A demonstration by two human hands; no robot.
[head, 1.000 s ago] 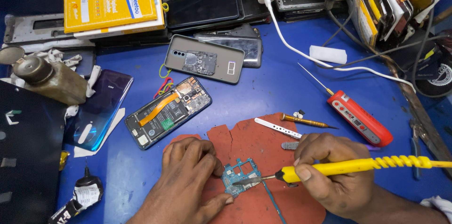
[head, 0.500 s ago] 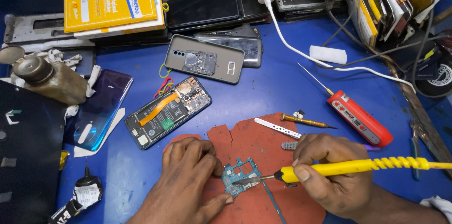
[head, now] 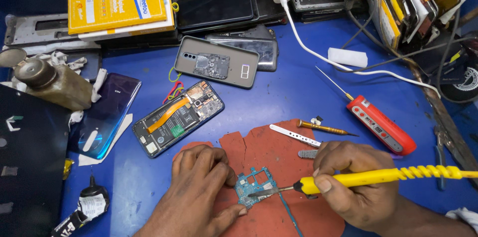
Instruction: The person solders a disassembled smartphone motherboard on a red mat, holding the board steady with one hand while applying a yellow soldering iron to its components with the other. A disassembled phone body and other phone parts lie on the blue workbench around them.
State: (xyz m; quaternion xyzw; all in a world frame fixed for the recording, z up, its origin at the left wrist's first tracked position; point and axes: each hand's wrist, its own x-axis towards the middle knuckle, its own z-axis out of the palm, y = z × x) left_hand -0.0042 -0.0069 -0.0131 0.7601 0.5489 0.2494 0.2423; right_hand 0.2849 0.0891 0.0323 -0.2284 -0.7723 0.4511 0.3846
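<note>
My left hand (head: 201,187) presses down on a small blue-green circuit board (head: 253,190) that lies on a red-brown mat (head: 264,147). My right hand (head: 356,187) grips a yellow soldering iron (head: 378,177) like a pen, its metal tip touching the board's right side. An opened phone (head: 178,118) with an orange flex cable lies just beyond my left hand on the blue table.
A grey phone frame (head: 217,61), a blue back cover (head: 105,115), a red electric screwdriver (head: 381,125), tweezers (head: 295,135) and a small screwdriver (head: 323,128) lie around the mat. A brown bottle (head: 50,81) stands left. A yellow box (head: 117,7), phones, chargers and cables crowd the back.
</note>
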